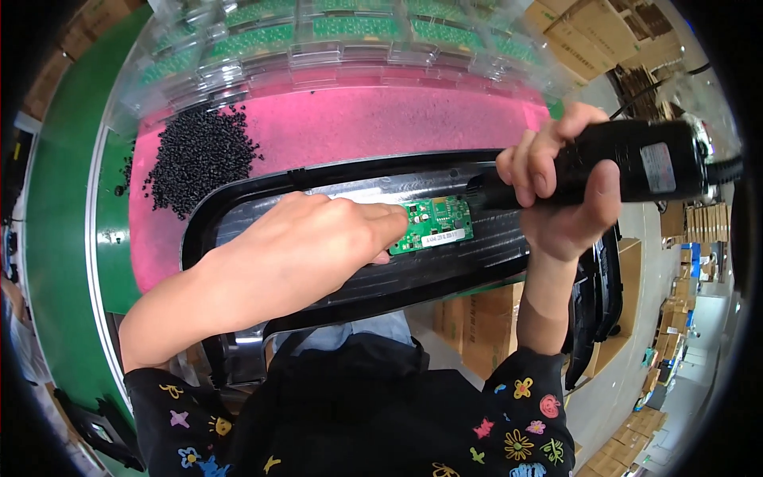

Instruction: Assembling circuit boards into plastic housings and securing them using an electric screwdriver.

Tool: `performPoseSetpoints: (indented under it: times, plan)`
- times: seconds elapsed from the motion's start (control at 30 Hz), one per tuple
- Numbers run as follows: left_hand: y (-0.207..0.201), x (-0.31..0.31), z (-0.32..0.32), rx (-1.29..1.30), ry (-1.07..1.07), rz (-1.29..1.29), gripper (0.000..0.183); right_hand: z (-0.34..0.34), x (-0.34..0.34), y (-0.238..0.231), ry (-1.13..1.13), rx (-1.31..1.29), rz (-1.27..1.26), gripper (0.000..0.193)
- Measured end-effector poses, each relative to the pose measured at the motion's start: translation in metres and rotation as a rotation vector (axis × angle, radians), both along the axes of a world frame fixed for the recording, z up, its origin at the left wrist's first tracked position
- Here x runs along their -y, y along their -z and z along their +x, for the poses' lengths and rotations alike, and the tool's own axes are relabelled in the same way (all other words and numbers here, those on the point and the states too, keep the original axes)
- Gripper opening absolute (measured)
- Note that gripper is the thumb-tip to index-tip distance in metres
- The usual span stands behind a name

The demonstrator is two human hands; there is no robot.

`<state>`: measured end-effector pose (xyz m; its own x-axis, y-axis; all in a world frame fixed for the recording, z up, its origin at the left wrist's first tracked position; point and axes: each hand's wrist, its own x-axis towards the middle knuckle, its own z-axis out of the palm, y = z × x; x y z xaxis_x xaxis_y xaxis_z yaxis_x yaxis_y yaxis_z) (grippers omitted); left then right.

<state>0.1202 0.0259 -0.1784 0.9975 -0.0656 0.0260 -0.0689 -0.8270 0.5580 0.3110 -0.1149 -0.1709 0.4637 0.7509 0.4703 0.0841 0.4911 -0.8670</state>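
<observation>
A green circuit board (445,216) with a white label lies in a long black plastic housing (318,312). My left hand (322,230) is closed at the board's left end, its fingertips partly hidden behind the knuckles. In my right hand (560,171) is a black corded electric screwdriver (636,163), held nearly level. Its nose reaches the right end of the board; the very tip cannot be made out. The housing's near side rests close to my body.
A heap of small black screws (199,155) lies on the pink mat (334,119), left of the housing. Clear plastic trays (318,52) with green boards stand along the far side. Black housings (592,310) and cardboard boxes (477,326) are at the right. The screwdriver's cable (723,169) runs off right.
</observation>
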Motion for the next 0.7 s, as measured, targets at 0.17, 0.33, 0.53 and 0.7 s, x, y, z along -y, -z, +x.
performPoseSetpoints:
  times: [0.17,0.33,0.53,0.7]
  plan:
    - [0.003,-0.004,0.007,0.115,0.002,-0.128,0.018,-0.020,0.013,-0.023,-0.238,-0.090,0.272,0.048]
    - [0.003,-0.003,0.006,0.355,-0.011,-0.221,0.015,-0.043,0.013,-0.047,-0.294,-0.125,0.378,0.042]
    - [0.006,-0.007,0.004,0.500,-0.001,-0.236,0.014,-0.049,0.009,-0.047,-0.267,-0.140,0.402,0.043]
    - [0.007,-0.008,0.004,0.477,0.005,-0.197,0.015,-0.048,0.009,-0.049,-0.289,-0.139,0.388,0.041]
